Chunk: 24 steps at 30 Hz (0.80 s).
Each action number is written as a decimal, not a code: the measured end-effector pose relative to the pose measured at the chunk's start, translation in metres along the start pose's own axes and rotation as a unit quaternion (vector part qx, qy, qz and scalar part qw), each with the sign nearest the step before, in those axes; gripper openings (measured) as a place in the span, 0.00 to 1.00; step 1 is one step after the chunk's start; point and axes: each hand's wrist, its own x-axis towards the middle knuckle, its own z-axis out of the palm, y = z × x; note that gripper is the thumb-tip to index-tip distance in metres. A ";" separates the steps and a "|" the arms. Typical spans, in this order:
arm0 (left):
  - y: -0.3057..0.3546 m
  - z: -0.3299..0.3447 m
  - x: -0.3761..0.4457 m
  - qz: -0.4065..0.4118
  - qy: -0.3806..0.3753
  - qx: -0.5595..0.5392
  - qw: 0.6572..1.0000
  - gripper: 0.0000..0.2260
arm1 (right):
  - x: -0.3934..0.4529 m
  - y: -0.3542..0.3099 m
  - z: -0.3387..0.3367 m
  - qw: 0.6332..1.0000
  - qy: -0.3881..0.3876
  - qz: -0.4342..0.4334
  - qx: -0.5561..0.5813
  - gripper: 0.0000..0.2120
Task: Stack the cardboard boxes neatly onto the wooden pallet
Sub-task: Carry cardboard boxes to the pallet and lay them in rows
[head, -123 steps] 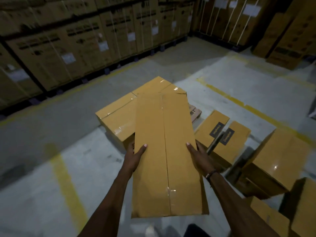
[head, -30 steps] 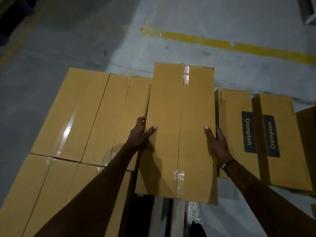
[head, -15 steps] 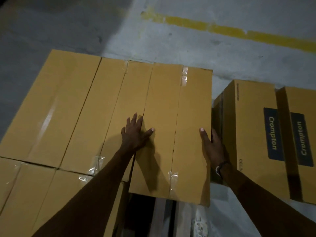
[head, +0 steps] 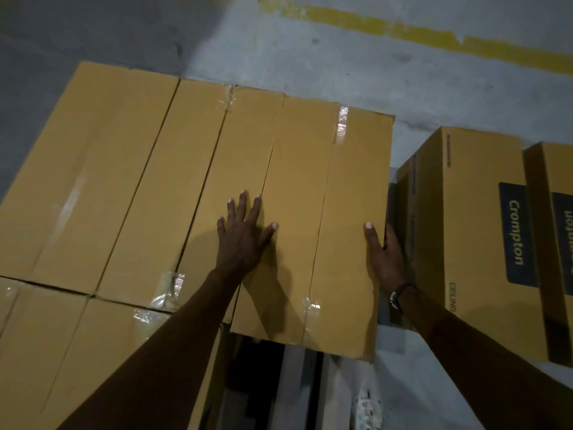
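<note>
Left hand: flat, fingers spread wide, pressing the long tan cardboard box.
Right hand: grip holding that box's right edge.

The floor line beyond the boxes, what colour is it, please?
Yellow, worn and patchy; the floor line shows in the head view.

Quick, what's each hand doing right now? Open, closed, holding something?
Left hand: open, fingers spread flat on top of the cardboard boxes.
Right hand: gripping the right edge of the newly placed box, thumb on top, fingers down its side.

Left grip flat, fingers spread; right grip curled, thumb out
</note>
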 end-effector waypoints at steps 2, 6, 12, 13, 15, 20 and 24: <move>0.000 0.003 -0.002 0.002 0.012 0.005 1.000 0.38 | 0.005 0.001 0.002 1.000 0.001 0.003 -0.006 0.57; 0.000 0.007 -0.006 0.006 0.032 0.004 0.999 0.36 | 0.009 0.005 0.000 1.000 -0.017 -0.002 -0.006 0.54; 0.000 0.010 -0.026 0.047 0.002 0.032 0.998 0.31 | 0.002 0.005 0.000 0.999 -0.039 0.010 -0.032 0.38; -0.001 0.008 -0.032 0.053 -0.012 0.039 0.998 0.32 | -0.004 0.007 0.000 0.998 -0.043 0.012 -0.035 0.39; -0.007 0.002 -0.045 0.066 -0.050 0.056 0.995 0.36 | -0.017 0.011 -0.002 0.998 -0.050 0.019 -0.037 0.46; -0.029 -0.017 -0.087 0.070 -0.122 0.070 0.988 0.39 | -0.061 0.027 -0.007 0.998 -0.057 0.029 -0.026 0.38; -0.051 -0.025 -0.120 0.098 -0.156 0.058 0.981 0.45 | -0.090 0.042 -0.009 0.997 -0.057 0.038 -0.023 0.36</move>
